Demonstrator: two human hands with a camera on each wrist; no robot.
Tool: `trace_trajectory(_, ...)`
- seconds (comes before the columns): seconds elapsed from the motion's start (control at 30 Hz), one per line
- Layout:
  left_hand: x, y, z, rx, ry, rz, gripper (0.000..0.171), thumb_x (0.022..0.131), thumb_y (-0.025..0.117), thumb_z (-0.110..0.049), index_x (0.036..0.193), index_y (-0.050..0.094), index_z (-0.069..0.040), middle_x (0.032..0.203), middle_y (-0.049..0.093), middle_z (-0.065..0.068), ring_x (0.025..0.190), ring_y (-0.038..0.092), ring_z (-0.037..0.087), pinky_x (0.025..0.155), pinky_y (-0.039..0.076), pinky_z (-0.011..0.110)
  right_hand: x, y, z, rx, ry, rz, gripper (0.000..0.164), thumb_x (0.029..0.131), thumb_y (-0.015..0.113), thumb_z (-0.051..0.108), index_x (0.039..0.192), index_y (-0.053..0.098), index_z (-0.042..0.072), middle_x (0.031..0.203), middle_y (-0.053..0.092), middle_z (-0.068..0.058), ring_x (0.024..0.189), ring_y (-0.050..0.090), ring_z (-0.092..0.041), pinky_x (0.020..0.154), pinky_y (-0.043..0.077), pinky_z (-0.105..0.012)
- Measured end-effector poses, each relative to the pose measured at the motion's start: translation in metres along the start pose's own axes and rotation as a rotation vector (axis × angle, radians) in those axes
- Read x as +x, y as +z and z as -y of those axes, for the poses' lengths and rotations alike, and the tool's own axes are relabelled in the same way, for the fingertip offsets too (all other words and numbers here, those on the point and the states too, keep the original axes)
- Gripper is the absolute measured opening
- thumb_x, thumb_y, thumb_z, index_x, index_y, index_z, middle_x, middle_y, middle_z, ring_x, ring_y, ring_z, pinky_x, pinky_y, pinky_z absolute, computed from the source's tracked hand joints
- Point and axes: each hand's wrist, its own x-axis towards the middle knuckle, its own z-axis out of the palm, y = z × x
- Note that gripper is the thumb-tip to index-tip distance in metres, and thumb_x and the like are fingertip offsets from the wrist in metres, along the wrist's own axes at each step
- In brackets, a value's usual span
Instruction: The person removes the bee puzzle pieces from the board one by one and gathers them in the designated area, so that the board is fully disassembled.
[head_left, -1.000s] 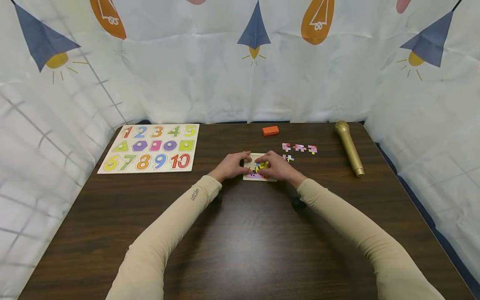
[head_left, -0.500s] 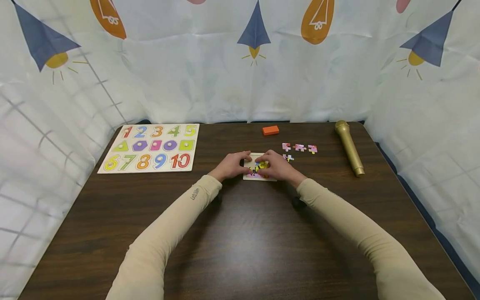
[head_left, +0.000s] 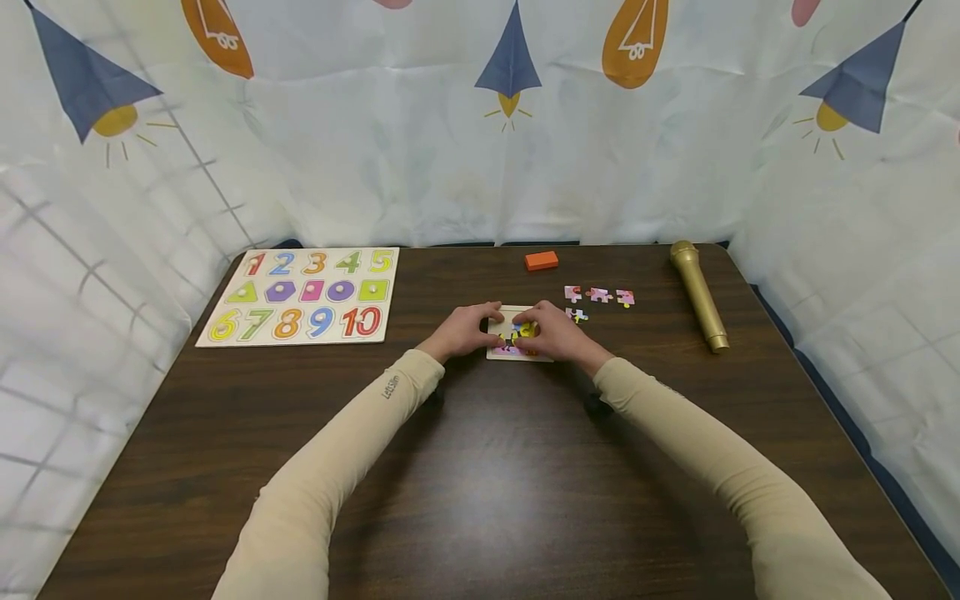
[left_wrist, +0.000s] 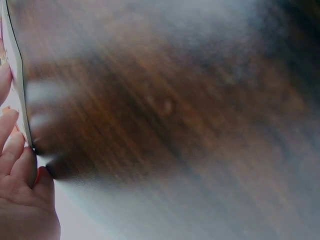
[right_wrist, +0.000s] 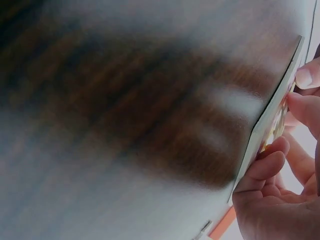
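A small puzzle board (head_left: 517, 358) with a pale rim lies mid-table, partly filled with yellow, black and pink jigsaw pieces (head_left: 528, 330). My left hand (head_left: 465, 332) grips the board's left side, its thumb on the pieces and a forefinger near the upper left. From the right, my right hand (head_left: 558, 335) pinches at a yellow piece between thumb and forefinger; the fingers hide much of it. In the right wrist view the thumbs are close together over the board (right_wrist: 270, 112). Several loose jigsaw pieces (head_left: 598, 296) lie beyond my right hand.
A number and shape board (head_left: 300, 297) lies at the table's back left. An orange block (head_left: 541, 262) sits near the back edge. A gold microphone (head_left: 700, 297) lies at the right. Printed white curtains (head_left: 420, 167) enclose the dark wooden table (head_left: 480, 483).
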Motion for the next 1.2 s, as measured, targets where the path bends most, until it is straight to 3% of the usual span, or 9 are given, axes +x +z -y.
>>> trace_trajectory(0.83, 0.002, 0.001, 0.003, 0.0, -0.011, 0.007, 0.047, 0.09, 0.072, -0.026, 0.131, 0.06, -0.005, 0.153, 0.04, 0.007, 0.14, 0.036, 0.025, 0.113, 0.031, 0.041, -0.003, 0.001, -0.001, -0.025, -0.014, -0.031, 0.04, 0.087, 0.074, 0.025, 0.122, 0.069, 0.008, 0.109, 0.055, -0.01, 0.094, 0.048, -0.023, 0.079, 0.046, -0.035)
trace_trajectory(1.2, 0.002, 0.001, 0.002, -0.007, -0.002, 0.006, 0.047, 0.09, 0.072, -0.026, 0.131, 0.061, -0.004, 0.153, 0.039, 0.007, 0.141, 0.035, 0.024, 0.114, 0.03, 0.04, -0.013, -0.014, -0.012, 0.021, -0.017, -0.062, 0.041, 0.089, 0.073, 0.029, 0.124, 0.068, 0.009, 0.112, 0.056, -0.011, 0.092, 0.054, -0.023, 0.077, 0.048, -0.036)
